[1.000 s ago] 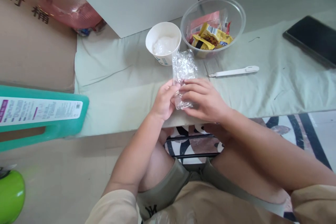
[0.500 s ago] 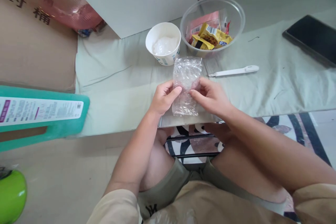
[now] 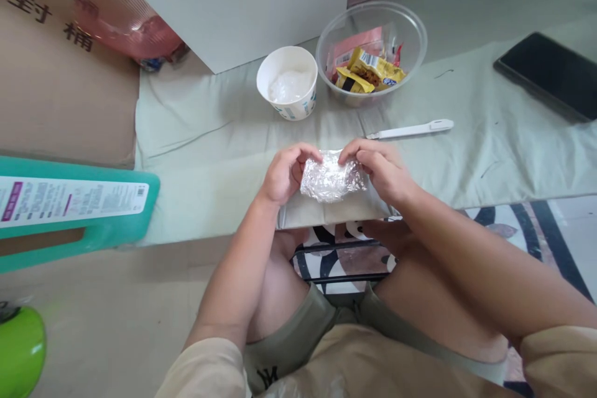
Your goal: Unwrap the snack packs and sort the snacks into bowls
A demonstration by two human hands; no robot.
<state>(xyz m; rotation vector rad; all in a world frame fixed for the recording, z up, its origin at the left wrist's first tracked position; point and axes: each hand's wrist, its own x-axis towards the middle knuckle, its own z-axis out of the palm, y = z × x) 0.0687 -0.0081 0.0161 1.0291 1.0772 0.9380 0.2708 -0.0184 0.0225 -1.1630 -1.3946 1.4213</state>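
Note:
A crinkled piece of clear plastic wrap (image 3: 332, 179) is held up between my two hands, folded into a short, wide shape above the table's front edge. My left hand (image 3: 290, 171) pinches its upper left part with thumb and fingers. At the upper right, the fingers of my right hand (image 3: 379, 165) grip the same wrap. Just beyond the hands stands a white paper cup (image 3: 298, 106) with crumpled clear plastic (image 3: 290, 86) in it. A white utility knife (image 3: 415, 130) lies on the cloth right of the wrap, its tip close to my right hand.
A clear plastic bowl (image 3: 416, 50) holds yellow snack packets (image 3: 379, 68) and a pink packet (image 3: 357, 45). A black phone (image 3: 550, 71) lies at the right. Behind stands a white box (image 3: 261, 6); at the left are a cardboard box (image 3: 69, 99) and a teal container (image 3: 149, 199).
The plastic wrap has gone from a tall upright strip to a shorter, wider folded piece. Fingers of both hands now curl over its top edge. The camera view has shifted slightly.

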